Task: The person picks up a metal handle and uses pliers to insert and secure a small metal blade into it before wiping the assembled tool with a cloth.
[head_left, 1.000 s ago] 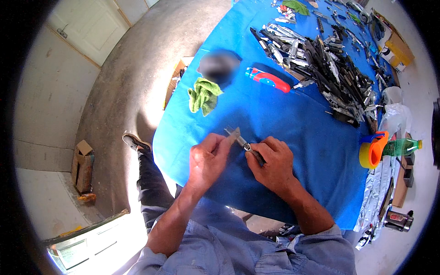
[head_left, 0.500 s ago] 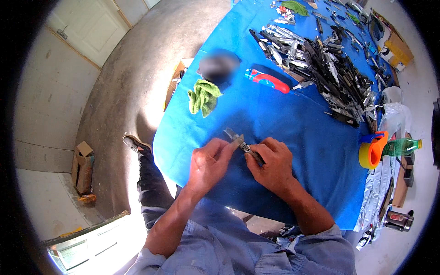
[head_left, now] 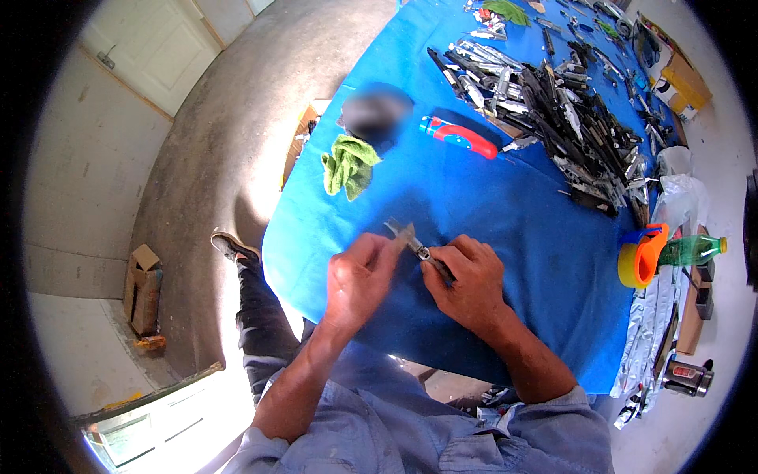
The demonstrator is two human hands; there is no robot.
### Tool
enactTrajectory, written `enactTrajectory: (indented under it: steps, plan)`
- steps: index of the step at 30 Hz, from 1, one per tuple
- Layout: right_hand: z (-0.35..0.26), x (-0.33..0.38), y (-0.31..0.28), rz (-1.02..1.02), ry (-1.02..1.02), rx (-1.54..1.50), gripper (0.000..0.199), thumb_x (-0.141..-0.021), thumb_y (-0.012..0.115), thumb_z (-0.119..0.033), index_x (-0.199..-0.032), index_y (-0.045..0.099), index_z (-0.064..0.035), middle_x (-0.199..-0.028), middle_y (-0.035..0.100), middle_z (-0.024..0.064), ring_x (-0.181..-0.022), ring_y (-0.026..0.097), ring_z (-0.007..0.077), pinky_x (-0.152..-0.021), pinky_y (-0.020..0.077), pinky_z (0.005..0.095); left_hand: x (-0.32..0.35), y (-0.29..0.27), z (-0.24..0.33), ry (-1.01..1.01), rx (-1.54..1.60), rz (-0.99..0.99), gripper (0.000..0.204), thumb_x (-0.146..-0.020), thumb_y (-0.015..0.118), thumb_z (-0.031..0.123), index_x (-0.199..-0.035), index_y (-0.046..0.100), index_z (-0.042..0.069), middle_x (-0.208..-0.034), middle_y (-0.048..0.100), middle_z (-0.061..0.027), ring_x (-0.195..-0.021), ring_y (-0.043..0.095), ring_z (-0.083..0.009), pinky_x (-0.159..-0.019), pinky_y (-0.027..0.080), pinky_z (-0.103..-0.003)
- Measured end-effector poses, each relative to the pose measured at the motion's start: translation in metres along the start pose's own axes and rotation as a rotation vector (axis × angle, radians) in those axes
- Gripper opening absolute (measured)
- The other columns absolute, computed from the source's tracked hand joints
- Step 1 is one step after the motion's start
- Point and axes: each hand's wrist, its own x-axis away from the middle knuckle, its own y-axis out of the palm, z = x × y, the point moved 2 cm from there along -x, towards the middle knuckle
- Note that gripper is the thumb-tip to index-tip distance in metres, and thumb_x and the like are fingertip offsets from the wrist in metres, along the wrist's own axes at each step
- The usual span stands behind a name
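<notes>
Both hands on one small folding knife (head_left: 412, 242), held over the near part of the blue table cover (head_left: 505, 237), roughly centre of view, close to the person's body.

Right hand (head_left: 467, 284): closed around the dark handle end, fingers wrapped, handle mostly hidden in the fist. Left hand (head_left: 357, 278): narrow pinch, thumb + fingertips on the pale metal blade end that sticks out up-left. So the knife bridges the two hands, blade side to the left hand, handle side to the right. Can't tell if the blade is fully open or partway.

Handling, my read: small, light, rigid metal w/ a pivot. Not fragile, but edge is a cut risk and flat steel is slick. Best grip = handle scales in the fist, blade pinched on the flats or spine only, fingers off the edge side. The pivot means it can swing or snap shut if the pinch slips.

Around it: green rag (head_left: 349, 164) lies well apart, up-left on the cover. Red/blue handled tool (head_left: 460, 136) further up. Big pile of dark knives/tools (head_left: 553, 118) at the far right of the table. Orange/yellow tape roll (head_left: 641, 254) and green bottle (head_left: 688, 250) at the right edge.
</notes>
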Motion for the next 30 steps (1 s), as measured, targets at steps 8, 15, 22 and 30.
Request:
enactTrajectory:
  steps: [8, 15, 22, 30]
  plan:
    - [0.0002, -0.0004, 0.0005, 0.012, -0.007, -0.002, 0.015, -0.08, 0.08, -0.018, -0.09, 0.07, -0.0127, -0.081, 0.06, 0.0072, -0.072, 0.06, 0.0303, -0.064, 0.0437, 0.0444, 0.0005, 0.0006, 0.001, 0.024, 0.019, -0.005, 0.013, -0.1, 0.074, 0.01, -0.093, 0.073, -0.001, -0.068, 0.065, 0.0011, -0.062, 0.052, -0.0031, -0.052, 0.043, -0.025]
    - [0.0005, -0.0012, -0.0001, 0.021, -0.013, 0.015, 0.015, -0.082, 0.08, -0.019, -0.091, 0.071, -0.0123, -0.082, 0.06, 0.0078, -0.073, 0.061, 0.0306, -0.064, 0.0439, 0.0444, 0.0031, -0.0017, 0.0016, 0.089, -0.025, -0.093, 0.014, -0.1, 0.074, 0.01, -0.093, 0.073, -0.002, -0.069, 0.064, 0.0002, -0.062, 0.052, -0.0031, -0.052, 0.043, -0.026]
    - [-0.0002, -0.0007, -0.0001, 0.002, -0.004, 0.004, 0.015, -0.083, 0.08, -0.019, -0.093, 0.071, -0.0121, -0.083, 0.061, 0.0081, -0.073, 0.061, 0.0308, -0.064, 0.0442, 0.0447, 0.0033, 0.0018, -0.001, 0.078, 0.004, -0.008, 0.014, -0.1, 0.074, 0.01, -0.093, 0.072, -0.002, -0.068, 0.063, 0.0, -0.063, 0.052, -0.0034, -0.052, 0.043, -0.026]
    - [-0.0022, -0.0003, -0.0014, -0.011, -0.002, 0.006, 0.014, -0.085, 0.078, -0.02, -0.093, 0.07, -0.0113, -0.083, 0.06, 0.0089, -0.074, 0.061, 0.0314, -0.065, 0.0443, 0.0455, 0.0004, 0.001, 0.0009, 0.012, 0.001, 0.038, 0.013, -0.1, 0.073, 0.009, -0.093, 0.072, -0.002, -0.067, 0.063, 0.0002, -0.062, 0.052, -0.0031, -0.052, 0.042, -0.025]
